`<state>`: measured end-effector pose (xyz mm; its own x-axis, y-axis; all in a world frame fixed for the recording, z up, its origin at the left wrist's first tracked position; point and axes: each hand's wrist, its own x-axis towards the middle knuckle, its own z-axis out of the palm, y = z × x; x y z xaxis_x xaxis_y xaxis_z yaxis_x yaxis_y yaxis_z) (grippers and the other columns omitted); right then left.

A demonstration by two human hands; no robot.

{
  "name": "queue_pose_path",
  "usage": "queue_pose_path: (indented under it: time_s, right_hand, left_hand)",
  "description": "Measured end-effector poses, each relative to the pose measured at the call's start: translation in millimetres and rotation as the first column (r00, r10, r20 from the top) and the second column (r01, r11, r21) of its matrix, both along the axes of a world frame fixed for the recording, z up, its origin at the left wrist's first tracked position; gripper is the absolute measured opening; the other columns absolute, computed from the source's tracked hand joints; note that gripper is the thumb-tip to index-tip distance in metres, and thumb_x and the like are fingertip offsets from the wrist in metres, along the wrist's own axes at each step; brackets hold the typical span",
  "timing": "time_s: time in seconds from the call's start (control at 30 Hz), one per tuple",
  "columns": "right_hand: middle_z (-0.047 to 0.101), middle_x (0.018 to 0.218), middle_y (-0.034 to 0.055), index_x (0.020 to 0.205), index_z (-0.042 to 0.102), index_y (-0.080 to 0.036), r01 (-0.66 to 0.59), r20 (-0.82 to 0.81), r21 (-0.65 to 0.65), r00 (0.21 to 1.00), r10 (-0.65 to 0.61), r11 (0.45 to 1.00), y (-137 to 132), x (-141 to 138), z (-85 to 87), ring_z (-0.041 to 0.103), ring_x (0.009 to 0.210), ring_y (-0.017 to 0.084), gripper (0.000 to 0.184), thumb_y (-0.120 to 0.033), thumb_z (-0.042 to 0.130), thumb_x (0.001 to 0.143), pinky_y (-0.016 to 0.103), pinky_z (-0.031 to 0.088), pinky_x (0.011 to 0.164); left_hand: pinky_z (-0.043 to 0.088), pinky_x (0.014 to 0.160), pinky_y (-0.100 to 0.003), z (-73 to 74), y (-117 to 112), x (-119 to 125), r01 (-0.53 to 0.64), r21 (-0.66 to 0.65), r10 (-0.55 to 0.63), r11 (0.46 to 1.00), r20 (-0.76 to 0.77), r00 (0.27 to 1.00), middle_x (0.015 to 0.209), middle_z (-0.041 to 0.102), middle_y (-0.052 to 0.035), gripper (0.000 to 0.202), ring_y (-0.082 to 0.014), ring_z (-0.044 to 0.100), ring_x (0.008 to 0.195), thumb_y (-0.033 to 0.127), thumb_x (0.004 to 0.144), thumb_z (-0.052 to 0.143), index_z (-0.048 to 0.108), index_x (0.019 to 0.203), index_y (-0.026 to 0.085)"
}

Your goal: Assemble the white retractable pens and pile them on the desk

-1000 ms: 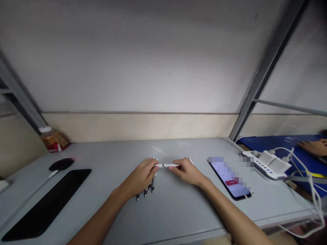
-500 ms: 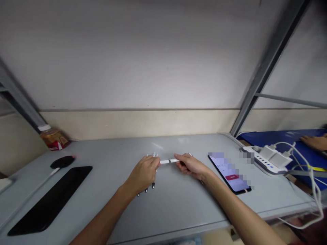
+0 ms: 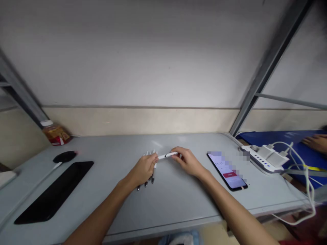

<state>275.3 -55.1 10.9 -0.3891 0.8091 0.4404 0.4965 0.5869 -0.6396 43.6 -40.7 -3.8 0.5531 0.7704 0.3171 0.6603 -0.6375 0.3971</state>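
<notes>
White pen (image 3: 166,156) with dark band: held above the grey desk (image 3: 184,204), mid-view, slightly slanted. Left hand (image 3: 143,168): closed, pinching the pen's left end between thumb and fingers, partly covering a row of white pens (image 3: 153,180) laid on the desk, silver tips toward the near edge. Right hand (image 3: 188,161): partly curled, nipping the opposite end between thumb and fingertips. To the right: phone (image 3: 227,170), screen lit, with red button (image 3: 230,175); white power strip (image 3: 261,163) bearing plugs (image 3: 267,151); beyond, another person's hand (image 3: 316,142) on a blue surface (image 3: 279,139). To the left: flat black slab (image 3: 56,192), round black disc (image 3: 64,157), white-capped bottle (image 3: 57,134) at the back
</notes>
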Motion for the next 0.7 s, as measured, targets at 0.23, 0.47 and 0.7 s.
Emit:
queue_pose_path:
  time_s: [0.23,0.47,0.7]
  right_hand:
    - [0.059,0.065,-0.0002,0.084,0.065,-0.018,0.064,0.055,-0.103,0.997,-0.059,0.993,4.6,2.2,-8.2,0.050,0.059,0.012,0.028,-0.035,0.044,0.095,0.024,0.037,0.061]
    - [0.065,0.084,0.0027,0.115,0.058,-0.020,0.091,-0.016,-0.092,0.996,-0.092,0.992,5.1,1.3,-9.5,0.055,0.065,0.013,0.034,-0.032,0.063,0.083,0.024,0.041,0.065]
    - [0.065,0.089,0.0037,0.103,0.062,-0.020,0.104,0.006,-0.012,0.995,-0.104,0.995,2.9,-2.7,-10.4,0.056,0.072,0.014,0.019,-0.027,0.059,0.085,0.024,0.039,0.065]
  left_hand:
    - [0.043,0.072,-0.032,7.0,-2.3,1.4,-0.027,0.075,0.029,0.997,-0.016,0.999,0.081,0.058,-0.0021,0.025,-0.0175,0.055,0.077,0.030,0.097,0.032,0.054,0.089,0.020]
    - [0.046,0.076,-0.033,5.7,-3.0,0.8,-0.054,0.069,0.054,0.996,0.004,0.999,0.085,0.060,-0.0034,0.021,-0.0185,0.058,0.081,0.032,0.096,0.035,0.054,0.098,0.021]
    - [0.046,0.071,-0.031,9.9,-6.0,1.0,-0.028,0.014,0.028,1.000,0.004,1.000,0.083,0.059,-0.0024,0.020,-0.0163,0.057,0.075,0.028,0.097,0.031,0.051,0.098,0.021]
